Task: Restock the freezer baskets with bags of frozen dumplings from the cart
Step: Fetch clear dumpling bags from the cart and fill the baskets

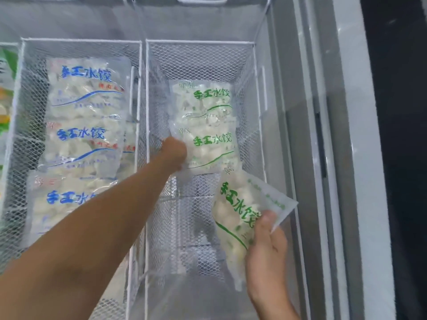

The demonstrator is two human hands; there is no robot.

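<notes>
Two white mesh freezer baskets stand side by side. The right basket (pixel 256 93) holds two green-lettered dumpling bags, one at the back (pixel 205 100) and one in front of it (pixel 212 148). My left hand (pixel 176 152) reaches deep into this basket and grips the left edge of the front bag. My right hand (pixel 265 248) holds a third green-lettered bag (pixel 238 213) tilted over the basket's near right side, thumb on its face. The left basket (pixel 16 93) holds several blue-lettered dumpling bags (pixel 87 88).
The near half of the right basket's mesh floor (pixel 184 227) is bare. A grey freezer wall and sliding-lid rail (pixel 307 135) run along the right. Colourful packages (pixel 5 88) show at the far left edge. More basket handles (pixel 201 0) sit at the top.
</notes>
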